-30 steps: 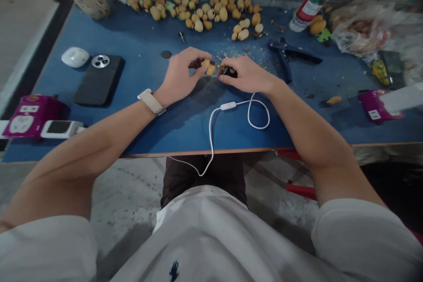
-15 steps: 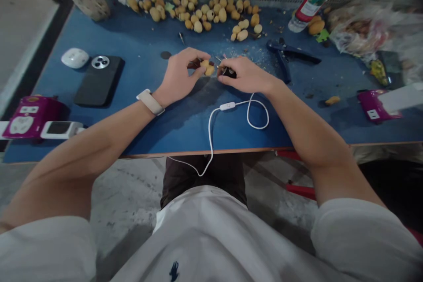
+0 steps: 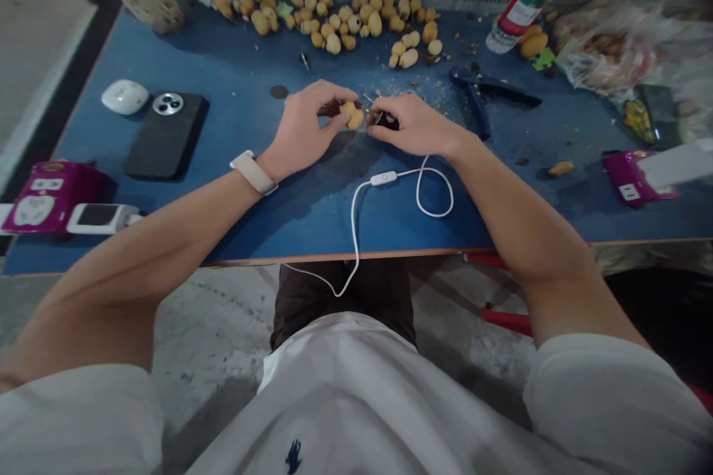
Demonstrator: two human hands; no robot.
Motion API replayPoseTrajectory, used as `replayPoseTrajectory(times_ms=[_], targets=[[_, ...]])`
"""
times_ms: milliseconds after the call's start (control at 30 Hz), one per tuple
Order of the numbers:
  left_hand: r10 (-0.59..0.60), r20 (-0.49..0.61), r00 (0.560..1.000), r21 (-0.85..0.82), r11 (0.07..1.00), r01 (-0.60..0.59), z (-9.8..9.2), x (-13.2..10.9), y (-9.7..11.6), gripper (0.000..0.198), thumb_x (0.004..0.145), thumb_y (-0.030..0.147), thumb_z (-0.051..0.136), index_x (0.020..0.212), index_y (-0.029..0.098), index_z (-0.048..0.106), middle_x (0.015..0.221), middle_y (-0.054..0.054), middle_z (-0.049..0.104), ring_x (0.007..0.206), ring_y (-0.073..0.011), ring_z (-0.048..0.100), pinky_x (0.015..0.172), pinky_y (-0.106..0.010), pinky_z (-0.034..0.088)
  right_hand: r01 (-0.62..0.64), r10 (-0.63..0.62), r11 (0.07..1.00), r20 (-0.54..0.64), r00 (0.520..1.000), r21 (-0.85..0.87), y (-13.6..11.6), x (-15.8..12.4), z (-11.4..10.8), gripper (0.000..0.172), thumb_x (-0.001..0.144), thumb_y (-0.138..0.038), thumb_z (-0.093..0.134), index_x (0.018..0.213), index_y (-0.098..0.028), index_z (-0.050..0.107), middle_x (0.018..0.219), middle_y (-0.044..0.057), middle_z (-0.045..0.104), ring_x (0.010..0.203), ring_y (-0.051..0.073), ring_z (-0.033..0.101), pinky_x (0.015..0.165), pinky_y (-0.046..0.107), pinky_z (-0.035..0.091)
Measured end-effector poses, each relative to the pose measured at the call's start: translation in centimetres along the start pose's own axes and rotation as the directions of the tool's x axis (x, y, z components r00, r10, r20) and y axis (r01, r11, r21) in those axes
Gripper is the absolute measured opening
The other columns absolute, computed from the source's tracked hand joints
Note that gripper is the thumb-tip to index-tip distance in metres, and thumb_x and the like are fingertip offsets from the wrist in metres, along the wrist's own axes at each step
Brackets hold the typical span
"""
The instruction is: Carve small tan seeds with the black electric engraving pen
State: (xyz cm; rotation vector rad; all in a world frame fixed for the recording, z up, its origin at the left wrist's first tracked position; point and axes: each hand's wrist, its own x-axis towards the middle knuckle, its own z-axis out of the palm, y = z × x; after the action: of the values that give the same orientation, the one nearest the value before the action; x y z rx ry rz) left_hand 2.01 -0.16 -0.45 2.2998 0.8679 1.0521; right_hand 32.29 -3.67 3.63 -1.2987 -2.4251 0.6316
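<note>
Logged from my remote view: one small yellow fruit [image 3: 350, 115], light, probably soft, best pinched at its sides, clenched in my left grip [image 3: 304, 126]; right grip [image 3: 412, 125] clenches a small black-handled tool [image 3: 387, 119].

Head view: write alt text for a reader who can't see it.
Two hands work close together over a blue table: the left hand pinches a small yellow fruit while the right hand grips a small black object beside it. A heap of fruit lies beyond them, with pliers to the right and a phone to the left.
</note>
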Motion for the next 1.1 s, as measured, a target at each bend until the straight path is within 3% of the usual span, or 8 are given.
replayPoseTrajectory(times_ms=[267, 567, 767, 933, 1100], targets=[[-0.001, -0.022, 1.000, -0.003, 1.000, 0.001, 0.2, 0.2, -0.6, 0.063, 0.124, 0.097, 0.066, 0.142, 0.041, 0.087, 0.144, -0.002, 0.093, 0.117, -0.0274, 0.082, 0.110, -0.056, 0.079, 0.020, -0.020, 1.000, 0.005, 1.000, 0.007, 0.2, -0.1, 0.0, 0.051, 0.121, -0.077, 0.071, 0.134, -0.030, 0.086, 0.110, 0.012, 0.085, 0.111, 0.039, 0.077, 0.112, 0.061, 0.064], [0.031, -0.017, 0.999, 0.001, 1.000, -0.031, 0.0, 0.1, 0.1, 0.052, 0.127, 0.081, 0.069, 0.141, 0.036, 0.091, 0.140, -0.011, 0.092, 0.120, -0.0333, 0.089, 0.109, -0.057, 0.080, 0.015, -0.015, 1.000, -0.018, 1.000, -0.017, 0.3, 0.1, 0.2, 0.049, 0.122, -0.076, 0.069, 0.129, -0.029, 0.084, 0.104, 0.010, 0.081, 0.104, 0.036, 0.075, 0.111, 0.060, 0.062], [0.000, -0.005, 1.000, 0.015, 1.000, 0.000, 0.2, 0.2, -0.7, 0.073, 0.123, 0.104, 0.060, 0.144, 0.040, 0.086, 0.144, -0.005, 0.091, 0.119, -0.0287, 0.083, 0.111, -0.057, 0.079, 0.010, -0.010, 1.000, -0.003, 1.000, -0.004, 0.2, 0.0, 0.1, 0.052, 0.121, -0.078, 0.072, 0.130, -0.029, 0.085, 0.105, 0.011, 0.082, 0.105, 0.037, 0.075, 0.105, 0.058, 0.064], [0.005, -0.013, 1.000, -0.012, 1.000, -0.005, 0.4, 0.0, -0.1, 0.075, 0.124, 0.104, 0.058, 0.145, 0.037, 0.087, 0.142, -0.010, 0.091, 0.121, -0.0336, 0.084, 0.110, -0.060, 0.077, -0.010, 0.010, 1.000, -0.002, 1.000, -0.013, -0.1, 0.0, 0.0, 0.049, 0.123, -0.076, 0.069, 0.130, -0.030, 0.084, 0.105, 0.011, 0.081, 0.110, 0.039, 0.077, 0.114, 0.062, 0.063], [-0.022, 0.026, 0.999, 0.019, 1.000, 0.022, 0.1, 0.3, -1.1, 0.076, 0.122, 0.107, 0.058, 0.148, 0.040, 0.083, 0.142, -0.003, 0.089, 0.119, -0.0280, 0.078, 0.111, -0.059, 0.075, 0.007, -0.007, 1.000, 0.017, 1.000, -0.016, -0.1, 0.0, 0.0, 0.049, 0.122, -0.074, 0.071, 0.132, -0.028, 0.085, 0.109, 0.012, 0.082, 0.107, 0.038, 0.076, 0.109, 0.060, 0.063]])
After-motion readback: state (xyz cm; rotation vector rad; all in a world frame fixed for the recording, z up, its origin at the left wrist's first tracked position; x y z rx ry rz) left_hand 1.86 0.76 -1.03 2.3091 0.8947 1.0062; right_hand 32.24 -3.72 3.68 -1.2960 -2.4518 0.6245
